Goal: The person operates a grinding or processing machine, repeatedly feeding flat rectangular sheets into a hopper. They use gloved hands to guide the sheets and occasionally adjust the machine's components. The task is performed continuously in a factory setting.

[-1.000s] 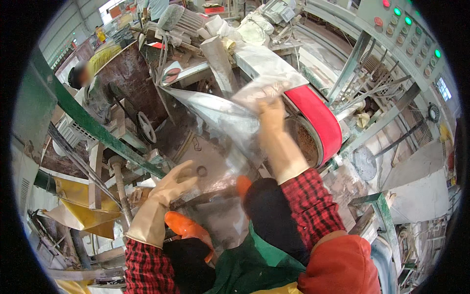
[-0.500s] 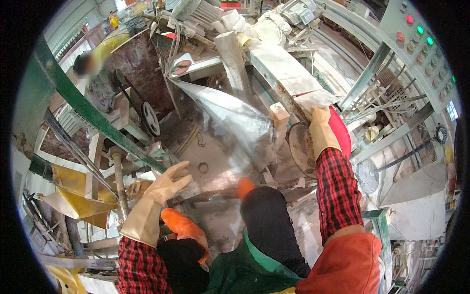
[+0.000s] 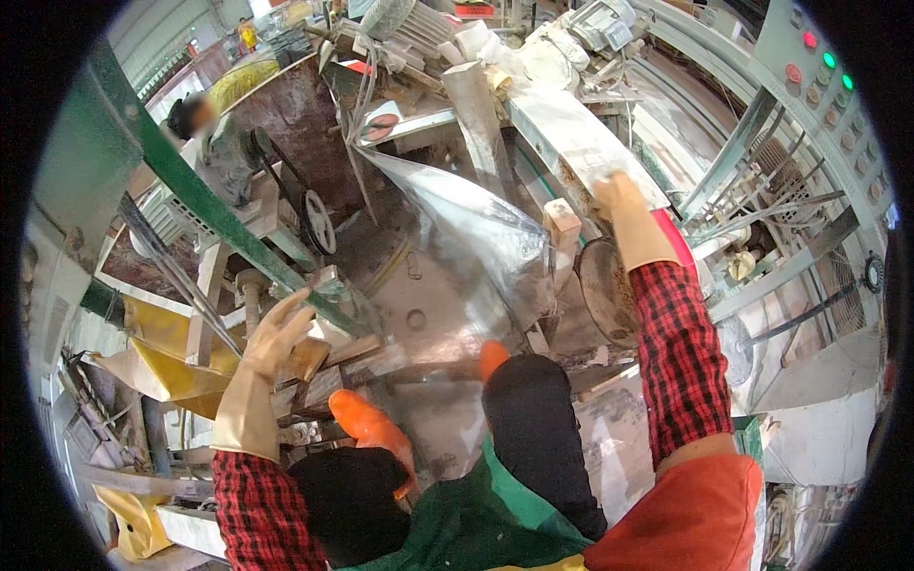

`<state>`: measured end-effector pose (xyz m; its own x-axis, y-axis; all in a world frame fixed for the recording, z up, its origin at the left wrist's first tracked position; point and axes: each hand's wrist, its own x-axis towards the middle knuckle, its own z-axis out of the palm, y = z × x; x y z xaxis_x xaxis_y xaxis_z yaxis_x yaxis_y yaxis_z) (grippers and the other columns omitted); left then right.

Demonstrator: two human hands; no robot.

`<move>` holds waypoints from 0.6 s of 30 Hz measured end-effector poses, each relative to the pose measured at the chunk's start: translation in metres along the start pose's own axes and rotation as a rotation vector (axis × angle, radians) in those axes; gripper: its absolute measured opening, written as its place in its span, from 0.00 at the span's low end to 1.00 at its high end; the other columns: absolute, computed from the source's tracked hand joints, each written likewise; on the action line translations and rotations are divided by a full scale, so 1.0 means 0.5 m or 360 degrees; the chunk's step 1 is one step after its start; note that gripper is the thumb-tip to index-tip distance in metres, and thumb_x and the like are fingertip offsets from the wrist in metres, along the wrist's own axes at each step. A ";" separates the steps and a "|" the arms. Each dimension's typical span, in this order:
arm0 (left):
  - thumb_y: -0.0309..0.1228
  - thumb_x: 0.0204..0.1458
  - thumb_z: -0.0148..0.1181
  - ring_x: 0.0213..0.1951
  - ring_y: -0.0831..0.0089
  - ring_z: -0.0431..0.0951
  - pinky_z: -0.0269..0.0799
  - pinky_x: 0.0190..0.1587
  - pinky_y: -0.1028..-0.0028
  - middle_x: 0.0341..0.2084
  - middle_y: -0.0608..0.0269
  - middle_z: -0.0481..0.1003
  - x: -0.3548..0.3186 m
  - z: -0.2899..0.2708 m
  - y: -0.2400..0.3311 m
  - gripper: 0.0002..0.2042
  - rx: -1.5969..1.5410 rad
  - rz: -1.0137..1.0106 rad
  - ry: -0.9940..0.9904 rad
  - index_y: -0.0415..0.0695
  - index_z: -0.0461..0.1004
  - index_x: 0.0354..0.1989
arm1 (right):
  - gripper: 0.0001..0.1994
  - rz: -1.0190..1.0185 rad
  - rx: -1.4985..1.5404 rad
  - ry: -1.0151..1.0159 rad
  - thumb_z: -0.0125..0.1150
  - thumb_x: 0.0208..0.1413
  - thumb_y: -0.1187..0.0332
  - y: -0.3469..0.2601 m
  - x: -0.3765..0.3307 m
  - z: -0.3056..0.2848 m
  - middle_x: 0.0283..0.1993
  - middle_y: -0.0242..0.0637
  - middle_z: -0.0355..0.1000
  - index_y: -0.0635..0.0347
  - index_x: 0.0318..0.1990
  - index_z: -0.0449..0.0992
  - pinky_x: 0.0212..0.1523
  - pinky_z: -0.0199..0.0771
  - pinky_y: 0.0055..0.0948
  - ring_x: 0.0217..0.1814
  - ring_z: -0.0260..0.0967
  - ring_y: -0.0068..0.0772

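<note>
My right hand (image 3: pixel 630 217), in a cream rubber glove, rests on the near end of a long pale metal beam (image 3: pixel 562 124). Its fingers are curled together, and whatever they may hold is hidden beneath them. Just below that wrist, part of a bright red surface (image 3: pixel 672 236) shows, with a rusty round plate (image 3: pixel 606 290) to its left. My left hand (image 3: pixel 276 344), in a matching glove, hovers near a slanting green beam (image 3: pixel 224 233) with its fingers apart and nothing in them. A wooden block (image 3: pixel 309 360) lies close to its fingertips.
A clear plastic sheet (image 3: pixel 466 209) hangs across the middle. On the right stands a control panel (image 3: pixel 828 105) with lit lamps. A belt pulley (image 3: pixel 319 222) and a person (image 3: pixel 195 119) are at the left. My orange boots (image 3: pixel 371 423) stand on the dusty floor.
My right hand has moved forward and left, from the end edge of the pale beam onto its top. My left hand has shifted left toward the green beam. The whole view has slid slightly.
</note>
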<state>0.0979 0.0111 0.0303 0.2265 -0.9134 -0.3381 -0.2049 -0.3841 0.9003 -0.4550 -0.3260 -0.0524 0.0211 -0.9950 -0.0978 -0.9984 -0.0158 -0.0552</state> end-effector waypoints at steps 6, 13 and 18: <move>0.50 0.56 0.64 0.63 0.57 0.70 0.63 0.65 0.65 0.62 0.50 0.71 -0.249 -0.223 -0.185 0.35 0.0626 -0.0365 0.0640 0.46 0.66 0.69 | 0.22 -0.0509 0.1811 -0.0534 0.65 0.61 0.62 -0.474 -0.209 -0.032 0.34 0.39 0.80 0.58 0.61 0.73 0.31 0.81 0.35 0.28 0.77 0.32; 0.51 0.59 0.58 0.71 0.50 0.55 0.59 0.68 0.57 0.70 0.46 0.60 -0.676 -0.325 -0.395 0.33 0.1628 -0.1299 0.1457 0.54 0.61 0.71 | 0.17 -0.0640 0.2372 -0.1567 0.57 0.68 0.71 -0.743 -0.455 -0.005 0.32 0.50 0.77 0.60 0.63 0.71 0.23 0.68 0.34 0.22 0.66 0.31; 0.43 0.61 0.55 0.62 0.50 0.65 0.64 0.63 0.57 0.60 0.45 0.68 -0.726 -0.296 -0.511 0.25 0.1074 -0.0898 0.1372 0.49 0.66 0.65 | 0.18 -0.0425 0.2672 -0.1680 0.60 0.66 0.67 -0.735 -0.469 0.154 0.34 0.45 0.78 0.61 0.62 0.71 0.28 0.76 0.31 0.27 0.73 0.32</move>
<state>0.2091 0.4606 -0.0363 0.9448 -0.3079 -0.1117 -0.2676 -0.9224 0.2785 -0.0890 -0.0793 -0.0858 0.7765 -0.5342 -0.3342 0.0579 0.5886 -0.8063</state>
